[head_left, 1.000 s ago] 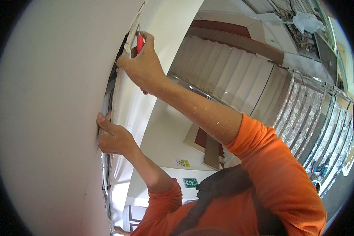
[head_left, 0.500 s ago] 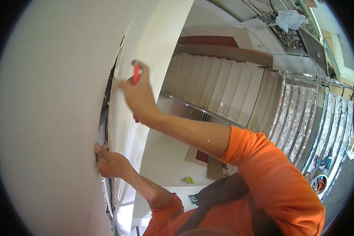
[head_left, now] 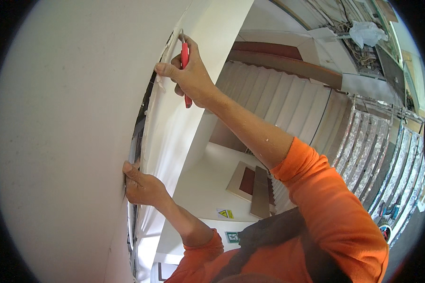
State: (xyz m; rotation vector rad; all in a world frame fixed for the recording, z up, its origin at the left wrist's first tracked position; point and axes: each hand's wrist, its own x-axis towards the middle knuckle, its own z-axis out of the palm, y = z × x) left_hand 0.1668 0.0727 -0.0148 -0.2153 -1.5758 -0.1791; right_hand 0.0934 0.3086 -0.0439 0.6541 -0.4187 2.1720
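My right hand (head_left: pixel 193 78) is closed around a red-handled utility knife (head_left: pixel 185 61), its tip up against the ragged edge at the top of a long dark gap (head_left: pixel 141 115). A crumpled pale strip (head_left: pixel 160 84) hangs under my right thumb. Lower down, my left hand (head_left: pixel 146 188) is hooked into the same gap, thumb on the edge of the large white panel (head_left: pixel 66 132) and the other fingers partly hidden behind it. Right of the gap runs a smooth cream-coloured surface (head_left: pixel 212 40).
Paint-spattered slatted platforms (head_left: pixel 363 151) lie far below at the right, with a power drill (head_left: pixel 393 207) and a round container (head_left: pixel 385 232) of small items. Exposed cables (head_left: pixel 359 59) and a plastic bag (head_left: pixel 367 34) are at top right. Warning (head_left: pixel 225 213) and exit (head_left: pixel 232 237) signs hang below.
My right hand has moved up along the gap with the knife, onto its torn upper edge. My left hand stays on the panel edge, and the view has shifted slightly.
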